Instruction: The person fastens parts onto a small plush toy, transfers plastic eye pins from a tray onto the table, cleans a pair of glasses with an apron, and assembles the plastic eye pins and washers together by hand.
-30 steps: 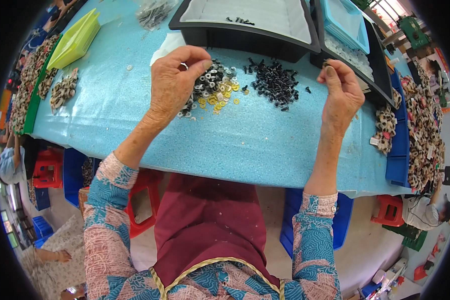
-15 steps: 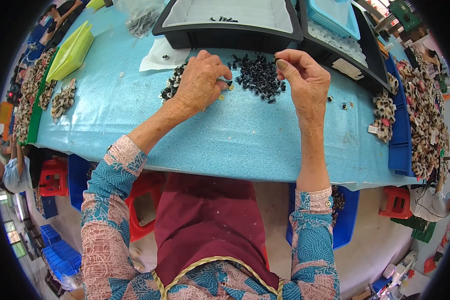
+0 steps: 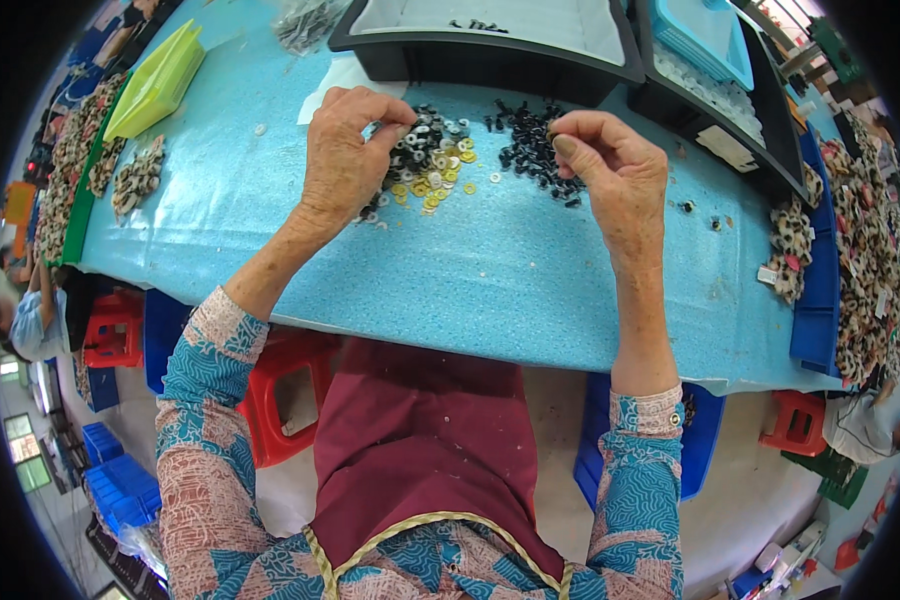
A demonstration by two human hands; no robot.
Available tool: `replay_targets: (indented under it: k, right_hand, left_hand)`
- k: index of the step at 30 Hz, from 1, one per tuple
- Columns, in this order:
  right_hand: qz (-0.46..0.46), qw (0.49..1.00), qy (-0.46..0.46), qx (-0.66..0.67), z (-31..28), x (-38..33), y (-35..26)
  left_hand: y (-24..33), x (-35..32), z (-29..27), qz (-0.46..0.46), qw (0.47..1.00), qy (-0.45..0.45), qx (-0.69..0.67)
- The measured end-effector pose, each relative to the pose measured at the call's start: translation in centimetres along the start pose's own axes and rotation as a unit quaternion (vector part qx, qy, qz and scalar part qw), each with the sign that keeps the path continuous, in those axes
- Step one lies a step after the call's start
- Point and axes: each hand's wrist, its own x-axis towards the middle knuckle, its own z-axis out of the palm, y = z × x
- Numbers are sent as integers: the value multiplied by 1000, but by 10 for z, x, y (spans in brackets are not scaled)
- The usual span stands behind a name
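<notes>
My left hand (image 3: 342, 160) is closed, thumb and forefinger pinched together at the left edge of a heap of small black and white ring-shaped pieces (image 3: 420, 148); anything between the fingertips is too small to make out. Yellow washers (image 3: 433, 187) lie spread along the near side of that heap. My right hand (image 3: 620, 180) is raised beside a pile of small black stemmed pieces (image 3: 535, 155). Its thumb and forefinger are also pinched, and a tiny dark bit shows at the tips, its kind unclear.
Black trays (image 3: 490, 65) stand along the table's far side, the right one with a light-blue basket (image 3: 705, 45). A yellow-green basket (image 3: 158, 85) is at left. Spotted plush pieces (image 3: 865, 230) fill a blue bin at right. Two loose small parts (image 3: 687, 207) lie right of my right hand.
My left hand has shifted left and turned, uncovering the ring heap and yellow washers. The right hand keeps its pinch near the black pile. The whole view has shifted slightly.
</notes>
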Motion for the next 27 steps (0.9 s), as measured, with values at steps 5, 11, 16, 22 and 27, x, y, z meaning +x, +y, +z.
replay_targets:
  k: [5, 11, 16, 22, 27]
  right_hand:
    - [11, 997, -58, -41, 11, -6, 0]
    - [23, 997, -54, -55, 14, -5, 2]
    - [30, 997, -49, -54, 13, -4, 6]
    - [41, 996, -58, -52, 13, -2, 11]
    - [82, 990, -64, 91, 14, -3, 7]
  left_hand:
    - [-6, -17, -12, -32, 999, -24, -6]
    - [3, -6, 9, 16, 999, -34, -36]
    - [12, 8, 39, 52, 998, -27, 33]
    - [12, 13, 44, 24, 998, -48, -28]
    - [28, 7, 30, -118, 949, -101, -274]
